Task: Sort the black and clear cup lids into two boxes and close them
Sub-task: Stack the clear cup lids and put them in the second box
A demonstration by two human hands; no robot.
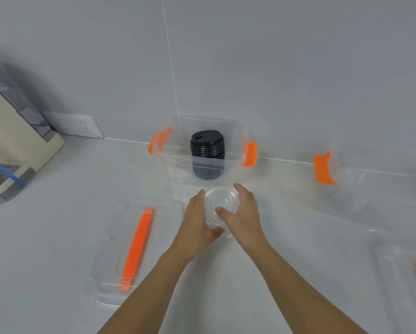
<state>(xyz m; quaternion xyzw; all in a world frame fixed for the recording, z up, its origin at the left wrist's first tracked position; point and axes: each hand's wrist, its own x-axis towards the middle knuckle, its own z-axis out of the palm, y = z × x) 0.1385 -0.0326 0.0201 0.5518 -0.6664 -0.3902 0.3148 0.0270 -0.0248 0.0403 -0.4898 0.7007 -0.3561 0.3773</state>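
A stack of clear cup lids point(222, 201) is held above the counter between both hands. My left hand point(197, 218) cups its left side and bottom; my right hand point(240, 213) wraps its right side, thumb on the top lid. Just beyond them stands an open clear box point(173, 160) with orange latches, holding a tall stack of black cup lids point(207, 150). A second open clear box point(361, 189) with an orange latch stands to the right, partly cut off by the frame.
A clear box cover with an orange handle point(137, 247) lies flat to the left of my arms. Another cover point(404, 280) lies at the lower right edge. A cream appliance point(11, 145) stands at the far left, beside a wall socket point(76, 125).
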